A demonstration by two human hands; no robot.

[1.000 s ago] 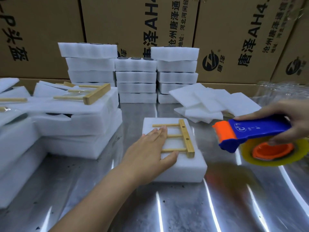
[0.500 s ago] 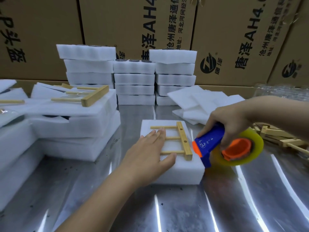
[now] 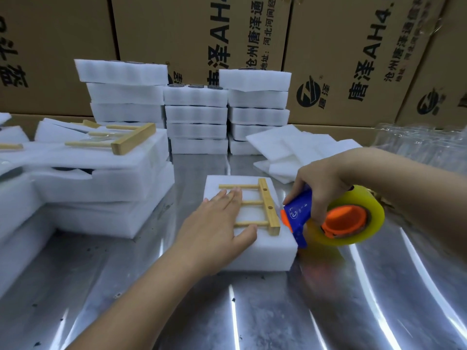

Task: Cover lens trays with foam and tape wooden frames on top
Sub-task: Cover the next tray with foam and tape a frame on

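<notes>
A: Where is the wooden frame [image 3: 267, 205]?

B: It lies flat on top of a white foam block [image 3: 252, 251], in the middle of the metal surface [image 3: 278, 311]. The frame has 1 thick bar on the right and 3 thin rods that go to the left.

A: And the hands?

B: The left hand [image 3: 217, 231] lies flat on the block with straight fingers and presses on the rods. Its thumb rests just below the lowest rod. The right hand [image 3: 321, 190] has its fingers curled round the blue handle of a tape dispenser [image 3: 298, 218]. The orange mouth of the dispenser is at the right edge of the block, just beside the thick bar. I cannot tell if it touches. The yellowish roll of tape [image 3: 372, 208] sits on an orange hub, to the right.

A: What is around?

B: Behind the block lie loose foam sheets [image 3: 298, 147], and behind these stand 3 stacks of foam trays [image 3: 197, 114]. On the left is a pile of foam blocks [image 3: 101, 185] with a second frame [image 3: 126, 141] on top. Brown cardboard boxes [image 3: 177, 34] with printed characters stand along the back.
</notes>
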